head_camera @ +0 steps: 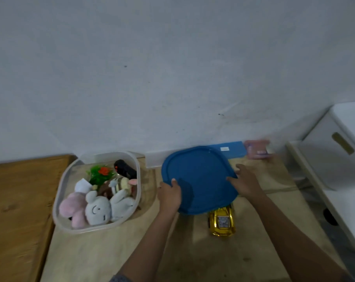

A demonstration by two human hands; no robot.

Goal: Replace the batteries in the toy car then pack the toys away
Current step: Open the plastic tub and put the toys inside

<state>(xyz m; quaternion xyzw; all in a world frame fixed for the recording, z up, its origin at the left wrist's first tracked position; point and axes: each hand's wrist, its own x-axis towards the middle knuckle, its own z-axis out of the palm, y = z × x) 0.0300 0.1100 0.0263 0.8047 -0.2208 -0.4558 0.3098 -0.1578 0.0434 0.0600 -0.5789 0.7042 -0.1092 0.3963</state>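
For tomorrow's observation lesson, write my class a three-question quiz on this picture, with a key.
1. True or false: the blue lid is already closed on the clear tub.
2. Which toy lies outside the tub?
A. grey plush
B. gold toy car
C. pink plush
3. How many hands hold the lid?

Key
1. False. It is held to the right of the open tub, partly covering the car.
2. B. It sits on the table.
3. Two: the left hand grips its near left edge, and the right hand is at its right edge.
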